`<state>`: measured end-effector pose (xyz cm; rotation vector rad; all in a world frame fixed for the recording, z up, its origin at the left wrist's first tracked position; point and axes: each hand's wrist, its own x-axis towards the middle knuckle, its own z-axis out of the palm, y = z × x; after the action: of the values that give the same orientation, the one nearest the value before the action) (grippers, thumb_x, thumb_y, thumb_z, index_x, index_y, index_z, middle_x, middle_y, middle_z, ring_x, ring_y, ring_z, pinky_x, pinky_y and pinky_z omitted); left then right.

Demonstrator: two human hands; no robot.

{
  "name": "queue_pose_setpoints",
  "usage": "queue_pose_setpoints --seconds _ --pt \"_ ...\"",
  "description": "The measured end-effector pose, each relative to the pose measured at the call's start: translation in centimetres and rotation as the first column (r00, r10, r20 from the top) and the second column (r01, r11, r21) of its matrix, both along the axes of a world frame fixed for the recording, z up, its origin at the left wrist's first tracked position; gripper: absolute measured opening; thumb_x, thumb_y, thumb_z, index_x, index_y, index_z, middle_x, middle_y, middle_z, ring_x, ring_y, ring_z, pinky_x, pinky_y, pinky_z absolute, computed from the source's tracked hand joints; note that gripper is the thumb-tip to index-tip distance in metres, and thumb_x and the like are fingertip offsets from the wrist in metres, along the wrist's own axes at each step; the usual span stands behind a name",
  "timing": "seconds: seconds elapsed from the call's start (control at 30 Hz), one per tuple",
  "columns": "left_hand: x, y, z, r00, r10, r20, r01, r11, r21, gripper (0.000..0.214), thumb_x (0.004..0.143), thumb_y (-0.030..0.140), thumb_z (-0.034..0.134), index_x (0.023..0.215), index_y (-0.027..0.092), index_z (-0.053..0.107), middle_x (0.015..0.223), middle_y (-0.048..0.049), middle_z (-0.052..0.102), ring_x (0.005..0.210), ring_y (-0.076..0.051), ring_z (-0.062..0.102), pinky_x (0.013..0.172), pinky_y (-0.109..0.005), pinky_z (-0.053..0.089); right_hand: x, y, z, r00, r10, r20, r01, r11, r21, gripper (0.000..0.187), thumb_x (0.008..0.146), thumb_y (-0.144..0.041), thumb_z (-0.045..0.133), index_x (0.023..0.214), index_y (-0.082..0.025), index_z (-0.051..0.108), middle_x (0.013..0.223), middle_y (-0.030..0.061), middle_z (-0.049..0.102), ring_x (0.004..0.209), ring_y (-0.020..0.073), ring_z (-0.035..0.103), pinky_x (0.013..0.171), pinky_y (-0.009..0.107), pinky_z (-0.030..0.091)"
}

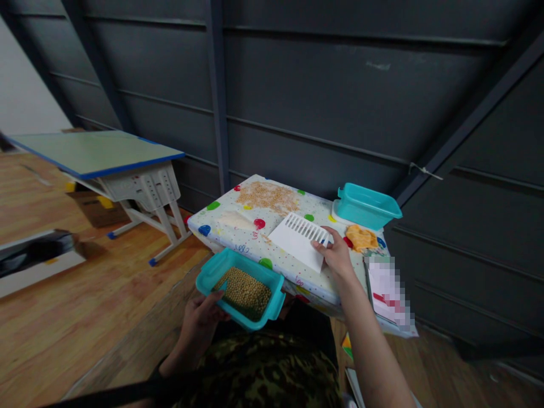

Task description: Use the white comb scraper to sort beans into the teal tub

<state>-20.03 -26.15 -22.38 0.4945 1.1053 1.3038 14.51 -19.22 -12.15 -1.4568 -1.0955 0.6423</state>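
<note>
The left hand (203,316) grips a glossy teal plastic tub (242,260) by its rim, round tan beans (244,290) inside, before the dotted cloth (240,233); the right hand (338,254) pinches a flat, slotted white sheet (300,245) over it, near scattered grains (270,196).

One head-worn view, forward and down over the wearer's body (272,368) to a near table (285,267), dark wall (340,96) beyond

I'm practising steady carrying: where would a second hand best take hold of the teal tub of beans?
Take the teal tub probably by its jutting right-end lip, coming from the person's right. That end is free, while the left hand grips the near left edge; loose beans favour keeping it level.
</note>
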Motion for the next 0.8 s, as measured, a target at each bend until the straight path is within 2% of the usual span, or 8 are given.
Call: queue_pose_setpoints --seconds 0.17,0.43,0.53,0.67,0.8 --pt "-0.1 0.0 0.1 0.999 -0.042 -0.012 0.042 0.999 0.018 0.042 0.058 0.049 0.096 0.051 0.017 0.069 0.048 -0.0031 0.061 0.045 -0.019 0.059 0.049 -0.031 0.055 -0.3 -0.3 0.3 0.999 0.039 -0.019 -0.039 0.999 -0.019 0.064 0.06 -0.043 0.086 0.118 -0.023 0.069 0.083 0.0009 0.069 0.072 0.021 0.061 0.059 0.03 0.047" --pt "0.1 -0.1 0.7 1.0 0.0 0.007 0.0 1.0 0.0 0.048 0.048 0.05 0.101 0.047 0.016 0.068 0.046 -0.0041 0.061 0.043 -0.015 0.057 0.046 -0.026 0.052 -2.7 -2.6 0.6 0.99 0.13 -0.053 -0.131 0.991 -0.022 0.065 0.066 -0.044 0.086 0.125 -0.025 0.066 0.089 0.0024 0.072 0.07 0.0206 0.062 0.059 0.03 0.05" --pt "0.2 -0.1 1.0 1.0 0.004 0.016 -0.004 1.0 -0.003 0.047 0.048 0.05 0.101 0.048 0.015 0.07 0.046 -0.0043 0.061 0.043 -0.015 0.058 0.045 -0.026 0.051 -2.9 -2.8 0.8 0.992 0.117 -0.041 -0.116 0.993 0.013 0.063 0.068 -0.044 0.086 0.125 -0.026 0.067 0.093 0.0028 0.073 0.072 0.0211 0.064 0.06 0.03 0.051" --pt "0.2 -0.1 1.2 1.0 0.021 0.017 -0.02 1.0 -0.011 0.045 0.048 0.049 0.101 0.051 0.015 0.072 0.045 -0.0039 0.06 0.042 -0.016 0.058 0.045 -0.027 0.051 -2.0 -1.7 1.1 0.995 0.091 -0.03 -0.089 0.995 0.036 0.065 0.066 -0.044 0.086 0.125 -0.024 0.067 0.094 0.0029 0.074 0.072 0.02 0.064 0.063 0.031 0.052" --pt "0.3 0.1 1.2 1.0 0.021 0.01 -0.021 1.0 -0.009 0.047 0.047 0.05 0.1 0.046 0.016 0.068 0.043 -0.0035 0.058 0.04 -0.016 0.056 0.043 -0.028 0.051 -1.3 0.0 0.8 1.0 -0.025 0.008 0.025 0.998 0.064 0.063 0.065 -0.046 0.084 0.122 -0.024 0.067 0.099 0.0041 0.076 0.073 0.0195 0.063 0.065 0.032 0.053"
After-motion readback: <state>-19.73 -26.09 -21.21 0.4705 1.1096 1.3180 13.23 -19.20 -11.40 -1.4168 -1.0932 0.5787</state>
